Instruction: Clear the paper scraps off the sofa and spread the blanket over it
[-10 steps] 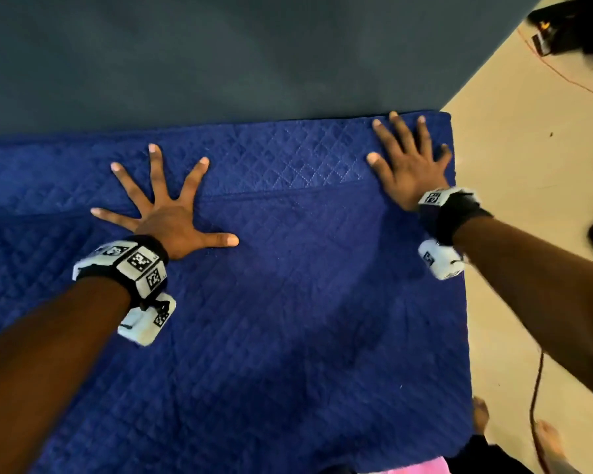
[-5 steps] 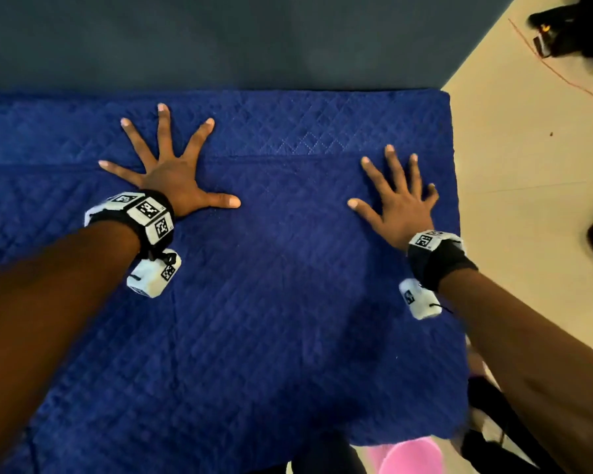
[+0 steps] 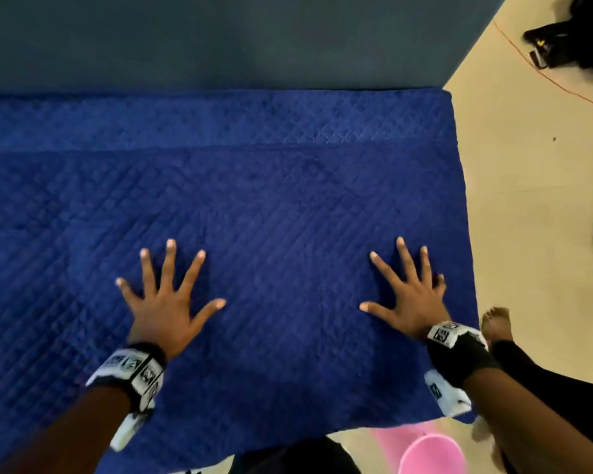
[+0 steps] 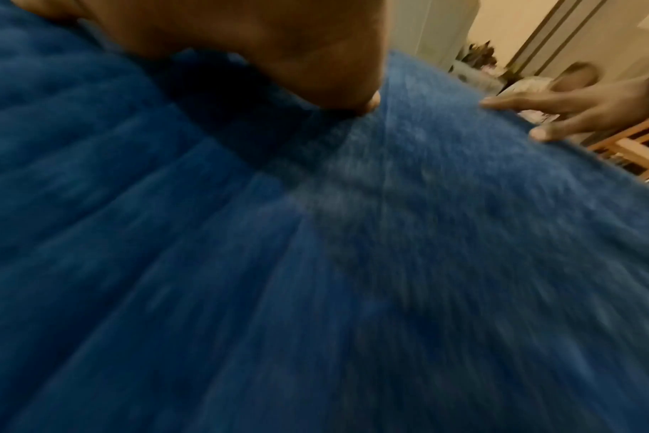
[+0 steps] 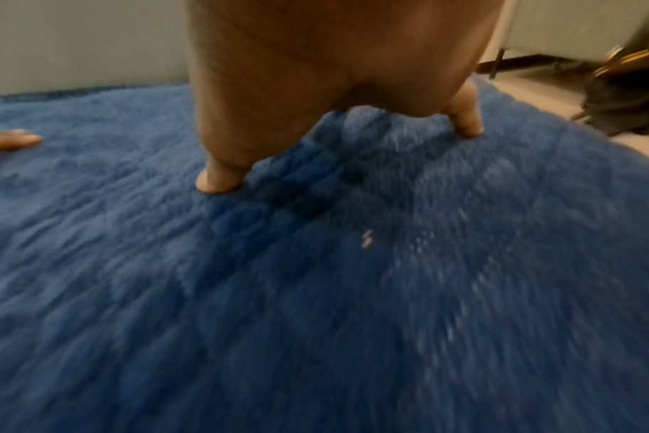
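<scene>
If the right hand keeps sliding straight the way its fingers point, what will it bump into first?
Probably nothing but more blanket. The right hand lies flat on it, fingers pointing toward the seam-like ridge, then the dark sofa back. How high that ridge stands is unclear.

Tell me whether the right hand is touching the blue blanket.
Touching. The right wrist view shows the right hand with fingertips pressed into the blanket.

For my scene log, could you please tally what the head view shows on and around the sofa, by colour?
Blue: 1, the blanket
Pink: 1, a round object on the floor
Black: 1, gear on the floor, top right
Orange: 1, a cord
Total: 4
</scene>
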